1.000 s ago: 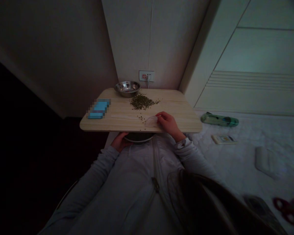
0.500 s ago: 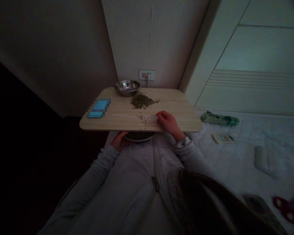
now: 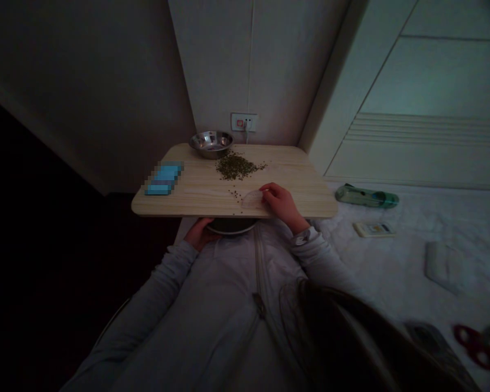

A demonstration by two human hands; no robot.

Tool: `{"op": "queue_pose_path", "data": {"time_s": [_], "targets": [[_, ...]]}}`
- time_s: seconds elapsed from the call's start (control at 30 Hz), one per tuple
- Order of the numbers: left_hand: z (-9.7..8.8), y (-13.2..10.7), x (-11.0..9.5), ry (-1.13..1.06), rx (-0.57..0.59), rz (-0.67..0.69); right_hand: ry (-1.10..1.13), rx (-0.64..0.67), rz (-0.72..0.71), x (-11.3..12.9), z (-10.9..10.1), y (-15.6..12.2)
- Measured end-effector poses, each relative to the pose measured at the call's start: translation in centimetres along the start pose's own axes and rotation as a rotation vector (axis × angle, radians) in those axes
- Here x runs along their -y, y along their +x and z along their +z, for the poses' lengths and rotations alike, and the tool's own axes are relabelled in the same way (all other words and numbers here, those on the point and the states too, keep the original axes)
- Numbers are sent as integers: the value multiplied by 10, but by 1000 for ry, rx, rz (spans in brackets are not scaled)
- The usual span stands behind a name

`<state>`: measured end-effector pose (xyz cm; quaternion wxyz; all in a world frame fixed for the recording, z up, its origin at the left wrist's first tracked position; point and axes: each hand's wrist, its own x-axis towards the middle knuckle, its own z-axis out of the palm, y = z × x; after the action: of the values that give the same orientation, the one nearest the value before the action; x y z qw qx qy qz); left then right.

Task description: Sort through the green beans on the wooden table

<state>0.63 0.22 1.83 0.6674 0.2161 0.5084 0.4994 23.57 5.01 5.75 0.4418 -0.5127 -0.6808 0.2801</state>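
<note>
A small light wooden table (image 3: 302,204) stands over my lap. A heap of small green beans (image 3: 234,166) lies on it, with a few loose ones trailing toward me. My right hand (image 3: 281,202) rests near the table's front edge, fingers curled on a pale flat card-like piece (image 3: 252,198) set against the tabletop. My left hand (image 3: 198,233) is below the table's front edge, gripping the rim of a bowl (image 3: 231,226) held just under it. Most of that bowl is hidden by the table.
An empty steel bowl (image 3: 211,143) sits at the table's back edge below a wall socket (image 3: 244,122). A blurred blue item (image 3: 163,177) lies at the table's left. On the white bed to the right lie a green object (image 3: 365,196), a remote (image 3: 373,229) and red scissors (image 3: 476,351).
Nothing has moved apart from a slight shift of the camera; both hands keep their places.
</note>
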Motion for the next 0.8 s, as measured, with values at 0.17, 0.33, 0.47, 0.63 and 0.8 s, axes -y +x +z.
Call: {"op": "queue_pose_path", "data": {"time_s": [0.17,0.33,0.47,0.63,0.8], "targets": [[0,0,1,-18,1,15,-9,-4,-1,0,0,0],[-2,2,1,-6,-19,1,-8,-5,-6,0,0,0],[-2,2,1,4,-18,12,-1,-8,-16,-1,0,0],[-1,1,1,17,-8,16,-4,-5,-7,-1,0,0],[-2,2,1,14,-1,13,-13,-3,-1,1,0,0]]}}
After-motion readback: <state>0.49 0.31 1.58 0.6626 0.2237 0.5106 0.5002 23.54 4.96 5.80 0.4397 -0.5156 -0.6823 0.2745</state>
